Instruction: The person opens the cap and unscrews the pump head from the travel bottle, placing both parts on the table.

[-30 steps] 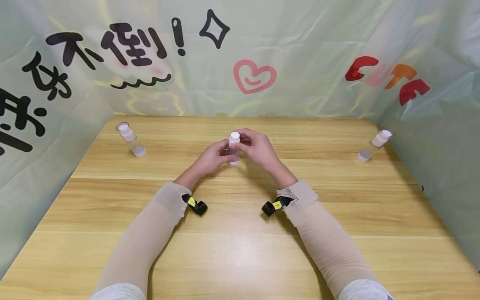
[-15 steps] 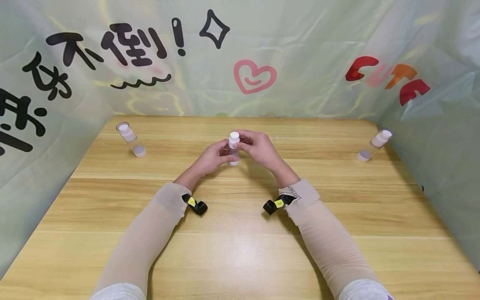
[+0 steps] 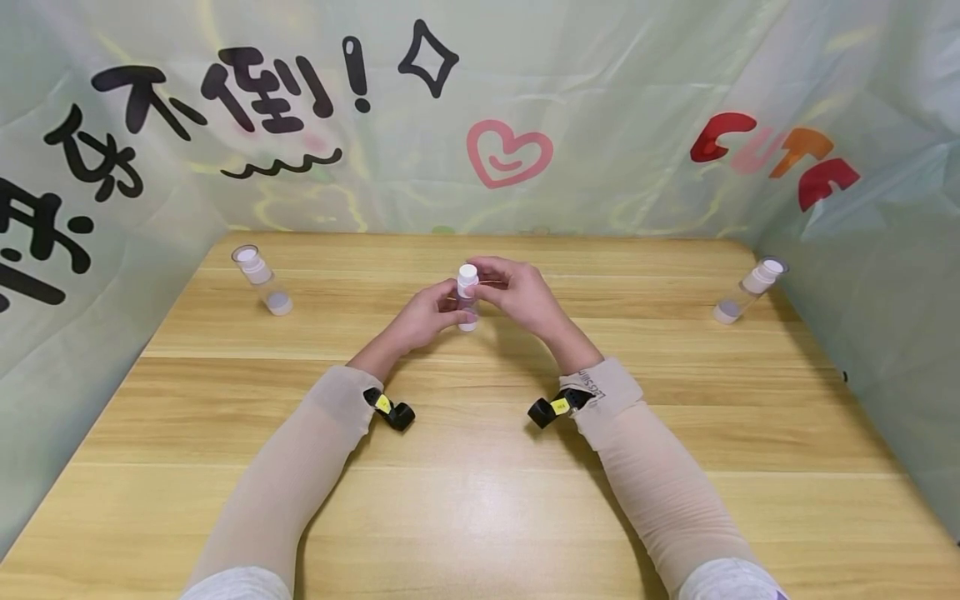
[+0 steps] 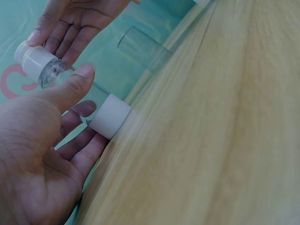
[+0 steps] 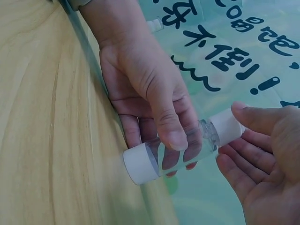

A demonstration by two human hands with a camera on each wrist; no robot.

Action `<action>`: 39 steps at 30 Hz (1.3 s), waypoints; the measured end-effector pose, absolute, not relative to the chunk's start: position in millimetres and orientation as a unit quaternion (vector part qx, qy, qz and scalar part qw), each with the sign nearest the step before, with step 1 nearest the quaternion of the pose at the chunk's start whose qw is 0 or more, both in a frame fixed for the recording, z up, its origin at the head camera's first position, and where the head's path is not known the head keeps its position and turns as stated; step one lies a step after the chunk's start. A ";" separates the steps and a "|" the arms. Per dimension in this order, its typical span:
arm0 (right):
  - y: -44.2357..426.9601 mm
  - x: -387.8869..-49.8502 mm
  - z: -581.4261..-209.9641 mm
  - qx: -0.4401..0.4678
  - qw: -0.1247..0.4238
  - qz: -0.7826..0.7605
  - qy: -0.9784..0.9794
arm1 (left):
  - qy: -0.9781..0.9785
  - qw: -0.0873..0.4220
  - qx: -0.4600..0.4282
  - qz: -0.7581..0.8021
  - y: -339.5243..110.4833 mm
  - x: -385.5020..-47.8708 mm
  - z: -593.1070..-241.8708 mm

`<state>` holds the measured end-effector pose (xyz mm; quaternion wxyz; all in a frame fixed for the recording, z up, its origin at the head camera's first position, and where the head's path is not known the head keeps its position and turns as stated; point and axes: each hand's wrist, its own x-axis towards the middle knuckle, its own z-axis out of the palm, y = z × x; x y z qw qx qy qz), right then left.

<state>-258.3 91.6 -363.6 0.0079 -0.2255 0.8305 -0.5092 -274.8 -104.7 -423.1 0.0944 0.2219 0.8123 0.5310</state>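
A slim clear bottle [image 3: 468, 287] with a white base and white top stands upright mid-table, towards the back. The left hand [image 3: 426, 317] curls round its clear lower body, thumb in front, just above the white base [image 4: 111, 116]. Around the white top [image 5: 226, 127], the right hand [image 3: 525, 302] pinches with thumb and fingers. Part of the bottle's body is hidden by the left fingers [image 5: 180, 150]. A clear, open-ended cylinder [image 4: 144, 48] is on the table beyond the hands in the left wrist view.
One similar capped bottle [image 3: 262, 280] stands at the back left of the wooden table [image 3: 480, 500], another [image 3: 750, 290] at the back right. A printed cloth backdrop [image 3: 615, 100] rises behind and along both sides.
The right wrist and forearm have shifted slightly to the right, with the right hand still at the bottle's top. The left hand has stayed in place around the body.
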 end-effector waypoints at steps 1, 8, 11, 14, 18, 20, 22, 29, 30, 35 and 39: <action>91.2 -258.0 -363.5 -0.225 0.006 -0.511 0.830 | 0.812 0.093 0.223 0.531 -104.7 -274.9 -423.3; 83.0 -253.6 -363.0 -0.226 -0.031 -0.505 0.833 | 0.815 0.089 0.227 0.526 -105.6 -274.2 -423.4; 78.5 -251.6 -364.2 -0.225 -0.057 -0.476 0.849 | 0.814 0.085 0.229 0.526 -105.9 -274.4 -424.1; 74.5 -248.9 -365.3 -0.215 -0.073 -0.446 0.866 | 0.812 0.083 0.232 0.529 -105.9 -274.7 -425.1; 70.4 -245.3 -367.0 -0.195 -0.084 -0.424 0.880 | 0.810 0.083 0.232 0.532 -105.5 -274.7 -425.6; 68.6 -244.0 -367.9 -0.187 -0.091 -0.417 0.885 | 0.811 0.082 0.231 0.532 -105.2 -274.6 -425.5; 66.8 -242.9 -368.6 -0.180 -0.097 -0.412 0.888 | 0.812 0.082 0.229 0.531 -105.0 -274.6 -425.2; 61.8 -239.6 -371.3 -0.166 -0.123 -0.397 0.894 | 0.815 0.089 0.219 0.529 -105.1 -274.1 -424.5; 61.3 -239.1 -371.6 -0.164 -0.125 -0.396 0.895 | 0.814 0.090 0.218 0.531 -105.2 -274.3 -424.6; 59.8 -237.9 -373.6 -0.154 -0.133 -0.394 0.896 | 0.810 0.092 0.216 0.537 -105.0 -275.0 -425.1; 59.3 -237.5 -375.1 -0.147 -0.137 -0.396 0.896 | 0.813 0.087 0.217 0.533 -105.2 -275.3 -425.0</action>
